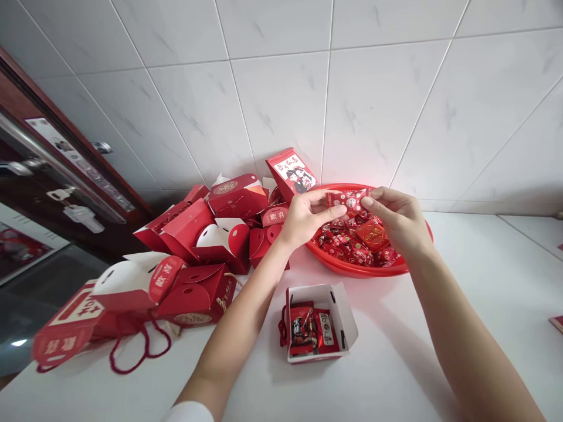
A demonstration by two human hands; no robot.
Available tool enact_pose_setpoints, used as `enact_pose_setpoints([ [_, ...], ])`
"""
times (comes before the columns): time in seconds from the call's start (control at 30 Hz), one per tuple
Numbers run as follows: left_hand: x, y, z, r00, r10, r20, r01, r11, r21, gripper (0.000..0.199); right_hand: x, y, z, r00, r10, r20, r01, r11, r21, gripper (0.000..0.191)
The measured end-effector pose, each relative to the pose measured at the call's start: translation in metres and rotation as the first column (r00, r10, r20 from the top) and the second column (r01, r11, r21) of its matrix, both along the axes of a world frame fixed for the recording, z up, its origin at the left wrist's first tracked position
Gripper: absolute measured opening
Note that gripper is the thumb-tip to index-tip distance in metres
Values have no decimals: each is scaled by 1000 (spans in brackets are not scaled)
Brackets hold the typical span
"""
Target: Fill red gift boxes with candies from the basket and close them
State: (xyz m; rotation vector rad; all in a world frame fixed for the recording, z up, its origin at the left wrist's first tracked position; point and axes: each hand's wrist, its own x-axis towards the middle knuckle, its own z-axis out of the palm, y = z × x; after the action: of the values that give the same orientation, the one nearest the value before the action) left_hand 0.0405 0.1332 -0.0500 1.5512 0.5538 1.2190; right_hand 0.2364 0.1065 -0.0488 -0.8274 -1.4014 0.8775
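Note:
Above a red plastic basket [352,268], my left hand [307,218] and my right hand [398,220] hold a red wrapped candy [348,201] between them. The left thumb and fingers pinch one end of the wrapper, and the right fingers pinch the other. Beneath them, several red wrapped candies [352,249] lie in the basket, one with a round gold design. Closer to me stands an open gift box [345,328], white inside, with two red packets [303,328] visible in it. A red cord shows at its left side.
Several red gift boxes [193,296], some with rope handles, are heaped on the left of the white table [475,264]. One with a cartoon couple [292,171] leans near the tiled wall [281,94]. A dark door with keys [83,217] stands at left.

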Motion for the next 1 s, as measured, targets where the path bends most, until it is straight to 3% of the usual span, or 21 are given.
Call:
enact_pose_setpoints([
  [0.17, -7, -5, 7, 991, -90, -102, 92, 996, 14, 42, -9, -9, 6, 998, -59, -16, 60, 998, 9, 18],
  [0.33, -25, -13, 21, 943, -96, -319, 113, 993, 35, 21, -16, -19, 14, 991, -105, 78, 103, 994, 33, 19],
  [0.4, -39, -20, 32, 859, -180, -479, 205, 979, -1, 12, -15, -26, 21, 981, -118, 151, 109, 992, 68, 19],
  [0.5, -60, -31, 47, 606, -301, -736, 337, 936, -106, 20, -11, -42, 34, 943, -42, 331, 1, 992, 124, 17],
  [0.57, -67, -38, 52, 450, -258, -855, 302, 945, -127, 31, -11, -56, 41, 863, 77, 499, -155, 981, 117, 12],
  [0.63, -67, -42, 52, 312, -187, -932, 241, 964, -113, 41, -15, -69, 44, 728, 168, 665, -309, 946, 100, 12],
  [0.73, -57, -43, 48, 187, -154, -970, 236, 966, -108, 44, -31, -83, 38, 489, 143, 861, -428, 899, 94, 23],
  [0.87, -46, -41, 42, 156, -189, -970, 400, 910, -113, 11, -51, -90, 26, 266, 55, 963, -432, 899, 68, 30],
  [1.0, -47, -41, 41, 212, -151, -965, 480, 877, -32, 21, -58, -90, 19, 133, 51, 990, -440, 898, 13, 29],
])
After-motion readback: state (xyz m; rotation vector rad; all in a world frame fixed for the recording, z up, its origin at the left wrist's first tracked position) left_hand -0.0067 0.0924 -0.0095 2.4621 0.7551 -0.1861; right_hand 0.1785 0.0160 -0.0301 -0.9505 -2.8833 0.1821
